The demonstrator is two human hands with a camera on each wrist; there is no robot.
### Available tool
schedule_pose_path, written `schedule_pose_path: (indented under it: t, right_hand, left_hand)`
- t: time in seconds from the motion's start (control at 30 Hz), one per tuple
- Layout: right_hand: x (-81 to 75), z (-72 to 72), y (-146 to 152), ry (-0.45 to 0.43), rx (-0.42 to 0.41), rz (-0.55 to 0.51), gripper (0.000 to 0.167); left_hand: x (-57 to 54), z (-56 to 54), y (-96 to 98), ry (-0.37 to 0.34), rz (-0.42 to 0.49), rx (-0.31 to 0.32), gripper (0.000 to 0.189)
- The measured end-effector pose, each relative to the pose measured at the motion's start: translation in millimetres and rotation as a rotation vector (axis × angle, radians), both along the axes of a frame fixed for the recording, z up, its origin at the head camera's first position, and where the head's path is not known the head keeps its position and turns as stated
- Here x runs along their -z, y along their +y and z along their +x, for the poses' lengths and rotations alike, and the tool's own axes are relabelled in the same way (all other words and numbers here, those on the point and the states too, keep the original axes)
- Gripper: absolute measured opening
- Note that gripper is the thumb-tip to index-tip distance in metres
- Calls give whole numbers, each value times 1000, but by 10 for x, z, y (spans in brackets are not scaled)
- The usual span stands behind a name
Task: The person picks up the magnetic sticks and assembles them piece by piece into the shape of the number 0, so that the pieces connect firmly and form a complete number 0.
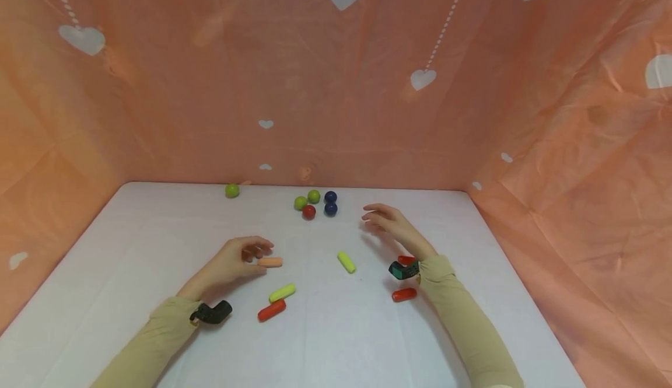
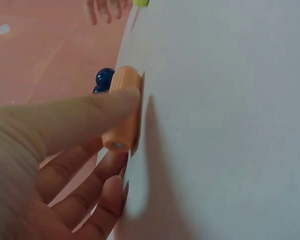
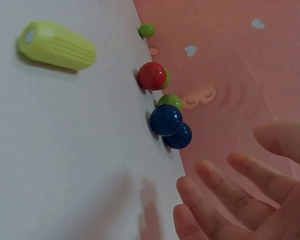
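My left hand [image 1: 231, 262] is low over the left middle of the table, around the near end of a small orange ribbed cylinder [image 1: 273, 262]. In the left wrist view, the thumb crosses in front of this orange piece [image 2: 124, 80], and the other fingers are behind and below it; firm contact cannot be made out. The piece lies on the table. Over the right side hovers my right hand [image 1: 394, 226], fingers loosely bent and holding nothing. Nearest to it are two blue balls [image 3: 166, 120] and a yellow-green ribbed cylinder [image 1: 346, 262].
Beside the blue balls sit a red ball [image 1: 309, 212] and two green balls [image 1: 300, 203]; another green ball [image 1: 232, 190] is at the back left. A yellow-green cylinder [image 1: 282, 293] and red cylinder [image 1: 271, 310] lie in front. Two red cylinders [image 1: 404, 294] are by the right wrist.
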State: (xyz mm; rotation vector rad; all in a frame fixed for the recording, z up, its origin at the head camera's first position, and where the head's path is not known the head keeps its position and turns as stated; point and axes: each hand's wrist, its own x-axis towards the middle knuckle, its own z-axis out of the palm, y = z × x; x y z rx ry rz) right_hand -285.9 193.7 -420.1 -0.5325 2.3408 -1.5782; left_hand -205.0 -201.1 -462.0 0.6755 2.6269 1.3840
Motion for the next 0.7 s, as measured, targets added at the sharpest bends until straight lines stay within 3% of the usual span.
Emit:
schedule_pose_path:
  t: [0.27, 0.57, 0.7]
  right_hand:
    - [7, -169, -205, 62, 1, -31, 37]
    - [42, -360, -415, 30, 43, -76, 39]
    - [84, -409, -506, 25, 24, -141, 38]
  left_hand:
    - [61, -11, -4, 8, -4, 8, 29]
    - [48, -1, -1, -49, 52, -30, 32]
    - [36, 5, -13, -71, 76, -34, 33]
